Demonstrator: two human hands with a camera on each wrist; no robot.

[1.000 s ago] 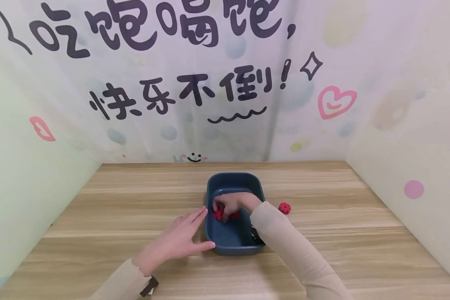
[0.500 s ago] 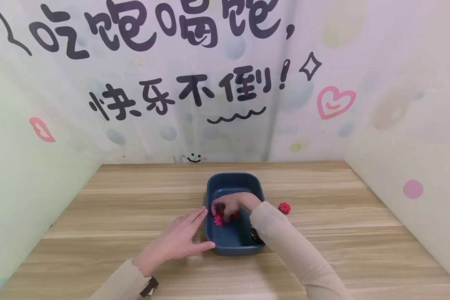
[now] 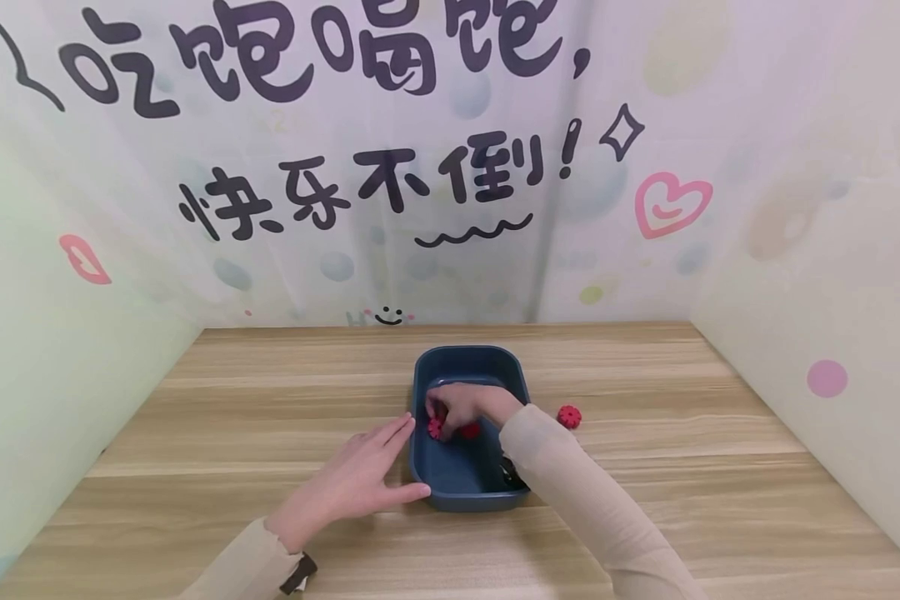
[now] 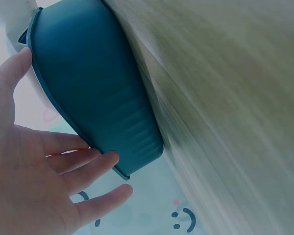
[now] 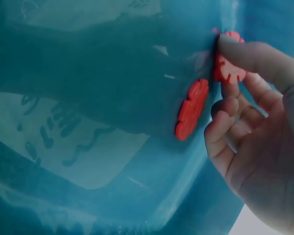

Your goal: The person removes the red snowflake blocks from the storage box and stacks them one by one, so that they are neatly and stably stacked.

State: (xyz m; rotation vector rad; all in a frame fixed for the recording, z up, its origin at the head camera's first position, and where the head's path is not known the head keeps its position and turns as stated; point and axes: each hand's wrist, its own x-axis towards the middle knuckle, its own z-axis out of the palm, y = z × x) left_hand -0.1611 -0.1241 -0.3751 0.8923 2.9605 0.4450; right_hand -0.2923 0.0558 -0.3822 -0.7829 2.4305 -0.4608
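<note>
A deep blue plastic bin (image 3: 468, 502) stands on the table. My right hand (image 3: 461, 404) reaches down inside it and pinches a red notched, flower-shaped disc (image 5: 231, 71) between thumb and fingers, near the left wall in the head view. A second such red disc (image 5: 191, 110) lies on the bin's floor close by, partly behind the hand in the head view. My left hand (image 3: 348, 479) rests against the bin's left side, fingers spread and fairly straight. In the left wrist view, its thumb and fingertips touch the rim and outer wall (image 4: 88, 83).
One more red disc (image 3: 569, 417) lies on the wooden table (image 3: 285, 392) just right of the bin, near the right sleeve (image 3: 592, 500). A printed curtain (image 3: 345, 275) closes off the back, and pale walls stand on both sides.
The pinched disc dips slightly toward me and turns its face more to the head view, then moves back up and tilts away. My left hand and the bin stay put.
</note>
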